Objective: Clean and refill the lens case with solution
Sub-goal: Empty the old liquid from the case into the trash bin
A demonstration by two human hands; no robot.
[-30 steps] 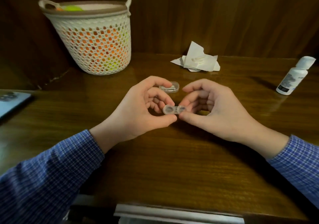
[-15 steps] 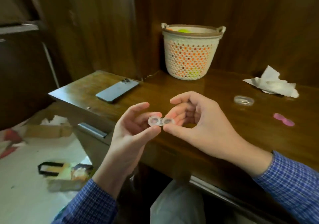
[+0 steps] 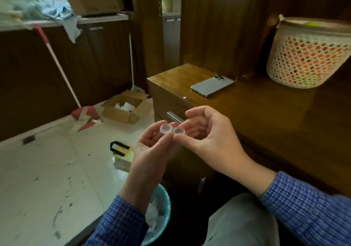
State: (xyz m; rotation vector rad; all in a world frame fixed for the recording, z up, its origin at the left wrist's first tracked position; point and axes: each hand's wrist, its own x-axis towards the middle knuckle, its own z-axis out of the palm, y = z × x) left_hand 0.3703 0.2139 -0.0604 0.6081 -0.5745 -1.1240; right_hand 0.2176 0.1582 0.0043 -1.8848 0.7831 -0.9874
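Note:
A clear plastic lens case [image 3: 171, 129] with two open round wells is held out past the desk's left edge, above the floor. My left hand [image 3: 152, 149] pinches its left well between thumb and fingers. My right hand [image 3: 207, 137] pinches the right well, thumb in front. The case tilts a little, left well higher. Its caps and the solution bottle are out of view.
A teal waste bin [image 3: 163, 215] with crumpled tissue stands on the floor below my hands. A grey phone [image 3: 211, 86] lies on the wooden desk [image 3: 266, 116], and a white mesh basket [image 3: 307, 56] stands at the back right. A cardboard box [image 3: 123, 107] and broom [image 3: 85, 114] sit on the floor.
My view swung left and both hands carried the lens case off the desk toward the floor side, over the waste bin. Bottle, tissue and caps left the view.

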